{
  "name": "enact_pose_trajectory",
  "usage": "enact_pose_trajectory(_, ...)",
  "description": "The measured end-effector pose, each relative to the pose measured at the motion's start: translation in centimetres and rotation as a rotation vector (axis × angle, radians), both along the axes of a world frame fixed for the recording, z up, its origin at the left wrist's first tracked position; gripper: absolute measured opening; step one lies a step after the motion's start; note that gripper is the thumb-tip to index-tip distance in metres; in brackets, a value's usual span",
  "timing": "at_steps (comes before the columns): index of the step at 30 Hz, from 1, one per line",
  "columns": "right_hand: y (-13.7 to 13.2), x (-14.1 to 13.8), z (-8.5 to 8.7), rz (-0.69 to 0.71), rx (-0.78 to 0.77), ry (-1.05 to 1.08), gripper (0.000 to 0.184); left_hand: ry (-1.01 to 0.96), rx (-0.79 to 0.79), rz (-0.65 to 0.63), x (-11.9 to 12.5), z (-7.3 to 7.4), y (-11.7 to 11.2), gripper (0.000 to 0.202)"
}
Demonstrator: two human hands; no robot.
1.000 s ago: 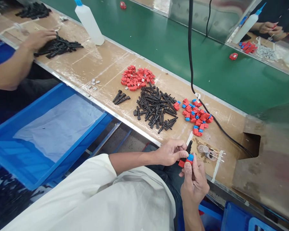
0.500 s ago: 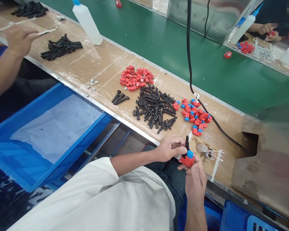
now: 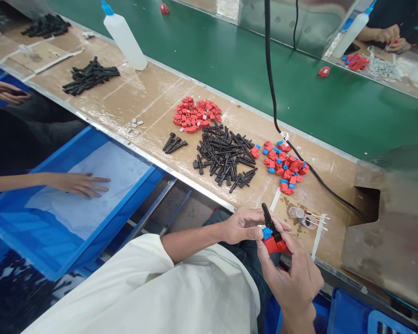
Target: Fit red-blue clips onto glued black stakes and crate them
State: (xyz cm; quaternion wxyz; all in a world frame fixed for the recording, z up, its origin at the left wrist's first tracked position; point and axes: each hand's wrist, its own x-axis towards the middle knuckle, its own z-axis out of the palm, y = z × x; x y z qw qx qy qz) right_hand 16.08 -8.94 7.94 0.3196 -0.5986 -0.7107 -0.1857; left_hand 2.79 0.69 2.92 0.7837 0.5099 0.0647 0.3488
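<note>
In front of my lap, both hands hold a small red and blue plastic piece (image 3: pixel 274 244). A black stick-like part (image 3: pixel 269 221) rises from it, tilted to the left. My left hand (image 3: pixel 242 225) is closed, its thumb against the blue end and its other fingers behind the black part. From below and the right, my right hand (image 3: pixel 294 271) grips the red body between thumb and fingers. Just beyond lie a heap of black parts (image 3: pixel 226 155) and a pile of red and blue pieces (image 3: pixel 285 167). How deep the black part sits is hidden.
A heap of red pieces (image 3: pixel 195 113) lies farther left. Small clear cups (image 3: pixel 296 212) with cotton swabs stand near my right hand. A black cable (image 3: pixel 272 83) hangs over the bench. At left, a co-worker's hand (image 3: pixel 81 183) rests in a lined blue bin (image 3: pixel 155 178).
The piece has turned in my hands, its blue end now facing left and the black part leaning. My right hand has rotated around it. The co-worker's hand left the bench; one now lies in the bin.
</note>
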Motion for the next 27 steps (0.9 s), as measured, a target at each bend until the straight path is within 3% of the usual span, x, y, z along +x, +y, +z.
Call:
enact_pose_trajectory(6, -0.1, 0.1, 1.7, 0.028, -0.065, -0.081, 0.031, -0.043, -0.062, -0.001, 0.0, 0.3, -0.7, 0.052)
enact_pose_trajectory(14, -0.4, 0.4, 1.2, 0.101, -0.05, -0.04, 0.027, -0.086, -0.238, 0.094, 0.5, -0.6, -3.0, 0.044)
enact_pose_trajectory(20, -0.3, 0.3, 0.7, 0.094, -0.043, 0.023, 0.026, -0.05, -0.182, 0.104, 0.1, -0.5, -2.8, 0.044)
enact_pose_trajectory(23, -0.7, 0.4, 0.0, 0.097, -0.221, 0.473, 0.025, 0.003, -0.116, 0.114, 0.0, 0.0, -2.5, 0.047)
enact_pose_trajectory(27, -0.8, 0.4, -0.6, 0.166, -0.764, 1.536, 0.044, 0.091, -0.12, 0.11, 0.3, 0.3, -2.2, 0.059)
